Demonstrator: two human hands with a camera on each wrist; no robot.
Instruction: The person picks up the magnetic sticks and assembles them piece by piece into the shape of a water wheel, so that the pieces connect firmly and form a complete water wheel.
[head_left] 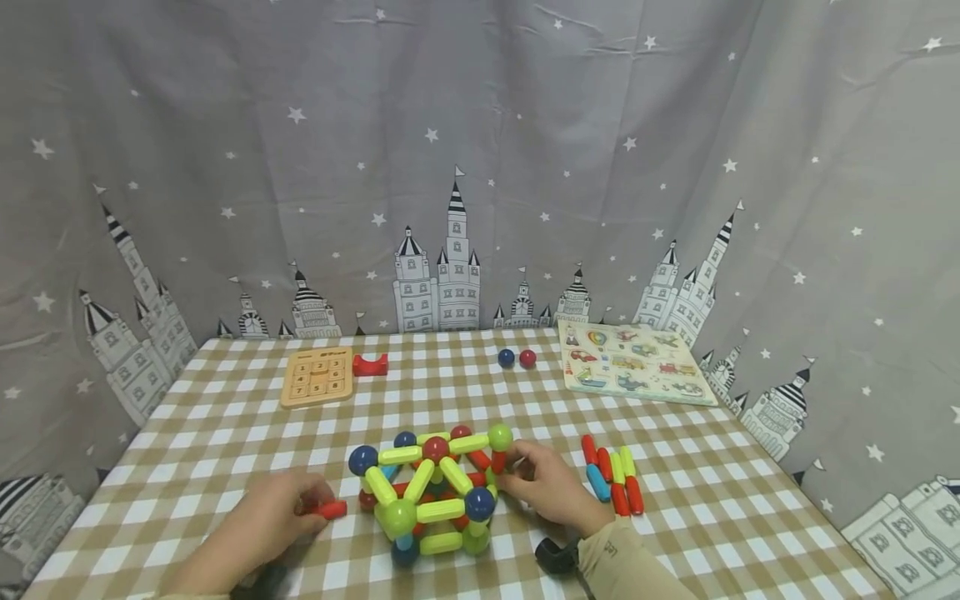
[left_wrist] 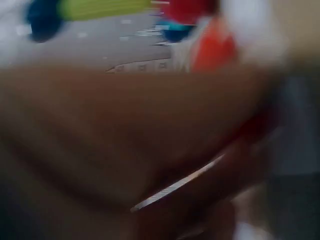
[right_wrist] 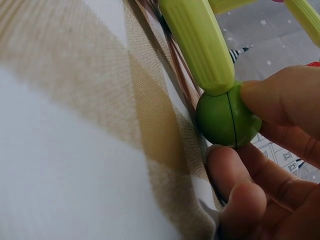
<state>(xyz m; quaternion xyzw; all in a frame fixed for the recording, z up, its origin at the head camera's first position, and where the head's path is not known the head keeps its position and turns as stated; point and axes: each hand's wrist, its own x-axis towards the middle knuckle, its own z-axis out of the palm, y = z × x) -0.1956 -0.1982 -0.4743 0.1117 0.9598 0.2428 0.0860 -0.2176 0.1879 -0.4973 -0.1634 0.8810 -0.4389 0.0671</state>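
A magnetic stick-and-ball structure (head_left: 438, 492) of yellow-green and red rods with blue, red and green balls stands at the front middle of the table. To its left, my left hand (head_left: 270, 508) pinches a red rod (head_left: 330, 510) between thumb and fingers, apart from the structure. The left wrist view is blurred and mostly filled by the hand (left_wrist: 125, 125). My right hand (head_left: 551, 483) is at the structure's right side. In the right wrist view its thumb and fingers pinch a green ball (right_wrist: 225, 117) joined to a yellow-green rod (right_wrist: 200, 45).
Several loose rods (head_left: 618, 479) lie right of my right hand. Farther back are a wooden number puzzle (head_left: 318, 377), a red curved block (head_left: 371, 365), a blue ball (head_left: 506, 358), a red ball (head_left: 528, 358) and a picture board (head_left: 633, 362). A curtain (head_left: 480, 108) hangs behind the table.
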